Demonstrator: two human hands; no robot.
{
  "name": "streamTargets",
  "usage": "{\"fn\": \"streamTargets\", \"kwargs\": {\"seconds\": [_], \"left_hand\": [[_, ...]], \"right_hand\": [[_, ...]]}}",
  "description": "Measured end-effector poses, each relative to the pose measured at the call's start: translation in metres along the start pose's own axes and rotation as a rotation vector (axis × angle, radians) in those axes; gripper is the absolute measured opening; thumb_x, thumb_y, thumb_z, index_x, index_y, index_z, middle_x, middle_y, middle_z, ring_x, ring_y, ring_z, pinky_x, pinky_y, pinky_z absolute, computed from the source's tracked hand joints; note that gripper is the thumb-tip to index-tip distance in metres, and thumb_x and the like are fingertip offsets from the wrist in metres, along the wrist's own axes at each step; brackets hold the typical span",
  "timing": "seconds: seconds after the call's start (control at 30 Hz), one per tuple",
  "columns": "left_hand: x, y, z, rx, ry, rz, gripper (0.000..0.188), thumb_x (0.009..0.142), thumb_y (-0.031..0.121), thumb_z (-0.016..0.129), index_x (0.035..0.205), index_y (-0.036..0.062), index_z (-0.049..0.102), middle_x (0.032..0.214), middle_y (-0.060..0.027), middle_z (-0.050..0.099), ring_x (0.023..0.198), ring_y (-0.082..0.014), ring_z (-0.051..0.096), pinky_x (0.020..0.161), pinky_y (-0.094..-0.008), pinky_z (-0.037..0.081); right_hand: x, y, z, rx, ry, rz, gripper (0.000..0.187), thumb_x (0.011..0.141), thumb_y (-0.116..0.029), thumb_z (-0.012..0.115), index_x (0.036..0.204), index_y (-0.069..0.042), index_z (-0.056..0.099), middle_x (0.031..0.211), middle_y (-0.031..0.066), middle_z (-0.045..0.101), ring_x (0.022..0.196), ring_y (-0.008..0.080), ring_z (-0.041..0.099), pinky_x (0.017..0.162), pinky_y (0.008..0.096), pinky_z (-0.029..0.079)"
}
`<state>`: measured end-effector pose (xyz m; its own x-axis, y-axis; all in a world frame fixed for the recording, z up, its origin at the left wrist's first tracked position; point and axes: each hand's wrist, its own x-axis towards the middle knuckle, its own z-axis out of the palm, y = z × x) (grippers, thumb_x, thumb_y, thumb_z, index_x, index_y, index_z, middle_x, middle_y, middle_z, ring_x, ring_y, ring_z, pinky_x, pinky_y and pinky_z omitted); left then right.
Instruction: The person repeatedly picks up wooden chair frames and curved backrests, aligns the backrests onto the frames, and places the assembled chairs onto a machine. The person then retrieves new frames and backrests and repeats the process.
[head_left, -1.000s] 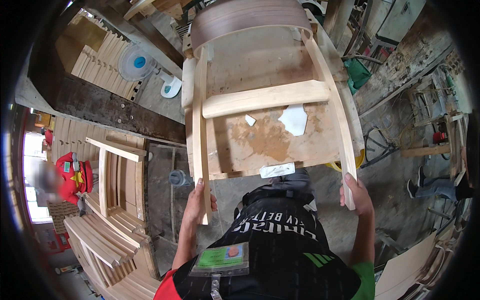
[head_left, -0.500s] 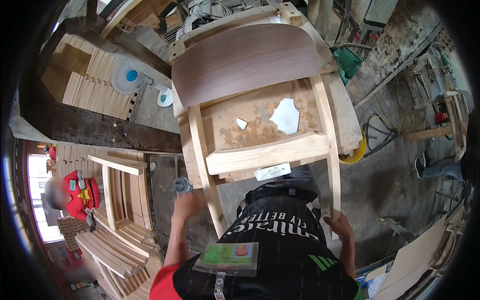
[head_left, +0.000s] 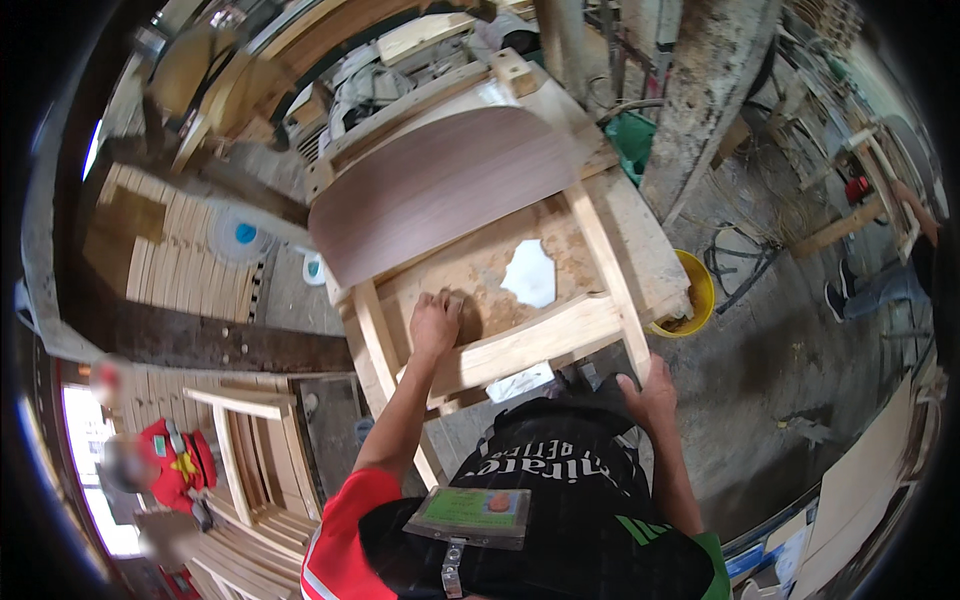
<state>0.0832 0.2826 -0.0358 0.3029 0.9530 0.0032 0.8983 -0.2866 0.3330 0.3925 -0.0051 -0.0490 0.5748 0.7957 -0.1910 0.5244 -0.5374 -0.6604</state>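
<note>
A wooden chair frame (head_left: 535,343) lies over the workbench, with a curved brown veneered backrest panel (head_left: 440,190) across its far end. My right hand (head_left: 652,395) is closed around the near end of the frame's right leg. Inside the frame, above the stained bench board, my left hand (head_left: 437,320) has its fingers curled down; whatever they hold is hidden. To the right of that hand lies an irregular white piece (head_left: 530,274), flat on the board. A white block (head_left: 520,383) sits at the bench's near edge, below the crossrail.
Right of the bench stands a yellow bucket (head_left: 690,290). A thick metal beam (head_left: 200,335) runs along the left, near a fan (head_left: 240,236) and stacked wooden strips (head_left: 165,270). Another person in red (head_left: 180,465) is at the lower left, beside wooden frames (head_left: 245,450).
My left hand has moved from beside the left leg up into the frame, where the small white piece lay; that piece is now out of sight. My right hand stays on the right leg.
</note>
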Motion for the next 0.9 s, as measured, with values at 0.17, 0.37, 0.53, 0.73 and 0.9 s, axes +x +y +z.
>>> {"fn": "streamTargets", "kwargs": {"seconds": [0.17,0.37,0.53,0.73,0.9], "left_hand": [[-0.007,0.005,0.008,0.014,0.079,0.067,0.025,0.095,0.025,0.066,0.106,0.0050,0.076,0.101,-0.0194,0.069,0.099,-0.0359,0.066,0.090,-0.0452,0.054],[0.047,0.041,0.019,-0.290,0.102,0.084,0.021,0.097,0.024,0.069,0.097,0.0038,0.075,0.081,-0.0103,0.067,0.080,-0.0266,0.068,0.076,-0.0384,0.054],[0.145,0.142,0.045,-1.091,-0.194,-0.195,0.016,0.103,0.022,0.066,0.098,0.0079,0.070,0.081,0.0021,0.059,0.073,-0.0104,0.056,0.066,-0.0268,0.047],[0.193,0.195,0.078,-1.206,-0.229,-0.291,0.009,0.105,0.015,0.060,0.102,0.0108,0.069,0.092,-0.0004,0.066,0.080,-0.0106,0.061,0.070,-0.0293,0.053],[0.188,0.173,0.087,-0.742,-0.118,0.102,0.018,0.105,0.021,0.056,0.112,0.0094,0.069,0.100,-0.0044,0.068,0.090,-0.0179,0.064,0.080,-0.0374,0.056]], "right_hand": [[0.008,-0.003,-0.001,0.064,0.045,-0.005,0.051,0.087,-0.023,0.078,0.128,-0.003,0.056,0.115,0.0259,0.067,0.104,0.0482,0.065,0.087,0.0541,0.053],[0.019,-0.003,-0.009,0.048,-0.073,0.088,0.052,0.089,-0.029,0.075,0.131,-0.007,0.053,0.119,0.0225,0.066,0.105,0.0457,0.067,0.088,0.0536,0.055],[0.023,-0.006,-0.014,0.046,-0.117,0.116,0.056,0.088,-0.029,0.077,0.133,-0.006,0.052,0.120,0.0227,0.066,0.106,0.0454,0.067,0.089,0.0536,0.055],[0.024,-0.004,-0.015,0.073,-0.099,0.126,0.054,0.086,-0.029,0.079,0.130,-0.007,0.056,0.116,0.0232,0.069,0.105,0.0463,0.067,0.088,0.0544,0.054],[0.028,-0.009,-0.018,0.054,-0.173,0.167,0.058,0.084,-0.031,0.079,0.132,-0.010,0.056,0.118,0.0228,0.069,0.107,0.0461,0.067,0.090,0.0557,0.054]]}}
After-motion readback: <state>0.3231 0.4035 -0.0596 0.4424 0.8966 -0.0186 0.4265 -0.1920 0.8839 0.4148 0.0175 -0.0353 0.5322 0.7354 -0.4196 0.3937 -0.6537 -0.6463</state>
